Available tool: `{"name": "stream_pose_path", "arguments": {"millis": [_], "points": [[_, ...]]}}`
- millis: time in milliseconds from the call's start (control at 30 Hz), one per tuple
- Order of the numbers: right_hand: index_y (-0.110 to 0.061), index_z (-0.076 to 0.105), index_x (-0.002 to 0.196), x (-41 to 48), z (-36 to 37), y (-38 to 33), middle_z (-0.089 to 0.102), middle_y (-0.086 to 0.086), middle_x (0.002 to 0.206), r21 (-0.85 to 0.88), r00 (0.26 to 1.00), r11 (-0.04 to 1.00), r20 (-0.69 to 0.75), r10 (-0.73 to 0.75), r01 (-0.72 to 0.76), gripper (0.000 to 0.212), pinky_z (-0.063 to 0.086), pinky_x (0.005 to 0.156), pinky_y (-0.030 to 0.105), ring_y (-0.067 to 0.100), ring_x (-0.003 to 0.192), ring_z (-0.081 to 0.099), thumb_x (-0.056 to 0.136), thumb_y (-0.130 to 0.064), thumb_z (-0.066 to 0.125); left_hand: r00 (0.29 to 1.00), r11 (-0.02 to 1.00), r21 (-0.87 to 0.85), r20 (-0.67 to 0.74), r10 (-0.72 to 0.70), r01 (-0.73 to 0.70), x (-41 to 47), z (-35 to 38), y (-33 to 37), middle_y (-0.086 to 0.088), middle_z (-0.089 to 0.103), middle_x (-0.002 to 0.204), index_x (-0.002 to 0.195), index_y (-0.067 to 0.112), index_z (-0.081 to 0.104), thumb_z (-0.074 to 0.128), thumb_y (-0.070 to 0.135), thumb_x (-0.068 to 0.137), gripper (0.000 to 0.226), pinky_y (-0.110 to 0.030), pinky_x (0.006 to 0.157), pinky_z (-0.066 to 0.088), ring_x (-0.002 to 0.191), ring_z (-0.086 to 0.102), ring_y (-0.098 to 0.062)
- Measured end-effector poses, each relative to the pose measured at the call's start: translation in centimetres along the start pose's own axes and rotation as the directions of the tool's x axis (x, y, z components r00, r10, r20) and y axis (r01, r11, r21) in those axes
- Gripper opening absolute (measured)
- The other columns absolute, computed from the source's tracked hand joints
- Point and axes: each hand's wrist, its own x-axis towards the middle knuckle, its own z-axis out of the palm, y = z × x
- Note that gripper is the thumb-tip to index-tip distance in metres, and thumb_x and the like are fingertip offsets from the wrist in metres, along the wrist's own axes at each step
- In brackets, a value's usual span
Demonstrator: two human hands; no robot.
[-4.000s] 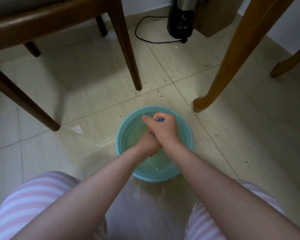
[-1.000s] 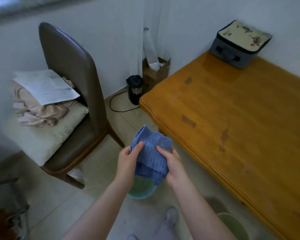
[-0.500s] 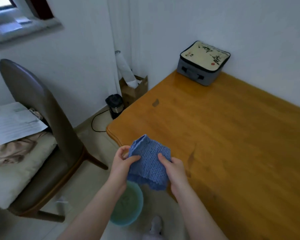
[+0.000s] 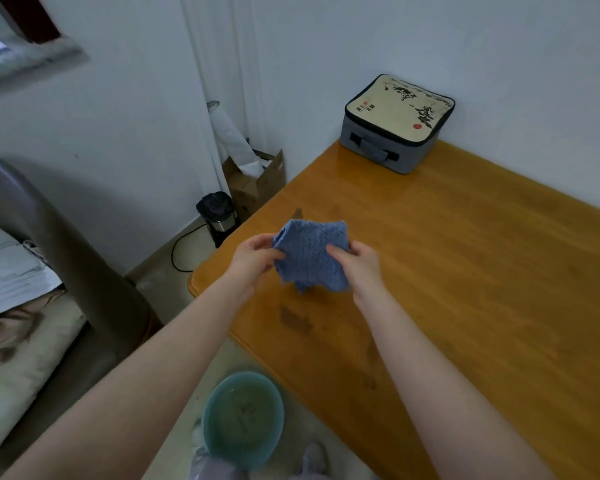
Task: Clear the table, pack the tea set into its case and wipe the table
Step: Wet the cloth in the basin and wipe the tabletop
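Tabletop (image 4: 465,271) bears a closed case (image 4: 397,123), cloth (image 4: 309,254) held above; floor basin (image 4: 207,424) holds water (image 4: 243,420).

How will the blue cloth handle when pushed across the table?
Likely floppy: the blue cloth bunches and droops between the left hand and right hand. Its knobbly weave probably drags rather than slides on the glossy table. Possibly damp, given the basin below.

Quick count: 2 hands, left hand (image 4: 253,258) + right hand (image 4: 361,263). 1 blue cloth (image 4: 309,251), 1 table (image 4: 482,271), 1 case (image 4: 399,123), 1 teal basin (image 4: 243,419), 1 chair (image 4: 84,271), 1 cardboard box (image 4: 257,188).
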Motion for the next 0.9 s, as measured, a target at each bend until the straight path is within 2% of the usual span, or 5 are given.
{"name": "stream_pose_path", "arguments": {"millis": [267,467,667,767,900], "points": [[-0.017,0.067,0.096,4.2,2.6,-2.3,0.064,-0.012,0.084,-0.21,0.938,0.917,0.008,-0.345,0.339,0.026,0.043,0.06,0.005,-0.008,0.071,0.055,0.084,0.006,0.064,0.949,0.905,0.289,0.048,0.311,-0.312,5.6,-1.5,3.3,0.003,0.062,0.079,0.079,0.015,0.062,0.061,-0.006,0.083,0.022,-0.021,0.069,0.049,0.077,0.057,-0.011],[-0.011,0.075,0.095,3.7,3.8,5.4,0.07,0.0,0.096,-0.68,0.933,0.646,0.179,-0.312,0.346,0.024,0.045,0.077,0.03,0.015,0.099,0.057,0.078,0.001,0.063,0.826,0.42,0.712,0.472,0.307,-0.563,7.2,-6.6,-2.0,0.004,0.065,0.092,0.075,0.028,0.062,0.053,-0.005,0.074,0.034,-0.039,0.082,0.051,0.096,0.062,-0.02],[-0.015,0.073,0.092,0.2,6.0,7.8,0.065,0.0,0.103,-0.823,0.875,0.31,0.407,-0.263,0.476,0.03,0.038,0.104,0.047,0.026,0.106,0.056,0.07,-0.031,0.059,0.644,0.19,0.62,0.689,0.332,-0.761,7.5,-10.1,-4.2,-0.002,0.068,0.088,0.071,0.018,0.062,0.055,-0.01,0.064,0.03,-0.041,0.077,0.05,0.092,0.063,-0.025],[-0.023,0.073,0.089,-1.1,7.0,6.3,0.064,-0.007,0.103,-0.881,0.908,0.223,0.404,-0.106,0.418,0.041,0.026,0.111,0.042,0.017,0.104,0.054,0.071,-0.046,0.043,0.572,0.142,0.56,0.748,0.337,-0.816,7.5,-11.2,-4.1,0.0,0.069,0.099,0.073,0.02,0.067,0.051,-0.002,0.069,0.028,-0.038,0.083,0.048,0.096,0.062,-0.024],[-0.019,0.074,0.094,-0.6,9.4,5.7,0.069,0.001,0.097,-0.893,0.921,0.323,0.202,-0.334,0.313,0.03,0.048,0.079,0.034,0.023,0.095,0.062,0.086,-0.033,0.048,0.582,0.259,0.527,0.662,0.472,-0.809,7.6,-12.0,-4.4,0.0,0.069,0.103,0.081,0.018,0.071,0.043,0.005,0.071,0.032,-0.037,0.086,0.049,0.099,0.061,-0.022]]}}
